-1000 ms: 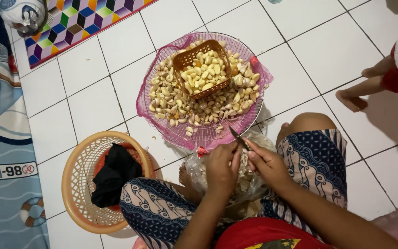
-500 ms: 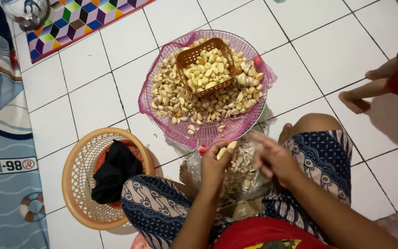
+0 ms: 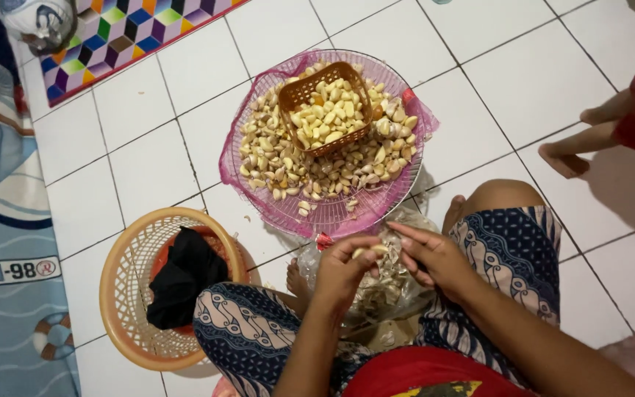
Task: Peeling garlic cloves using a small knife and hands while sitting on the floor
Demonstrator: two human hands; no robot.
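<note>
Even indoor light (soft shadows), sharp

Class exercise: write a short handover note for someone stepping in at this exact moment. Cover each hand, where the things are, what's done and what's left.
Left hand: pinching a garlic clove over the lap.
Right hand: fingers open beside that clove, touching it.
Clear bag of skins sits between the knees.
Done: peeled cloves fill the small brown basket.
Left: many cloves spread on the pink round tray around it.
Orange basket holds black cloth.
</note>
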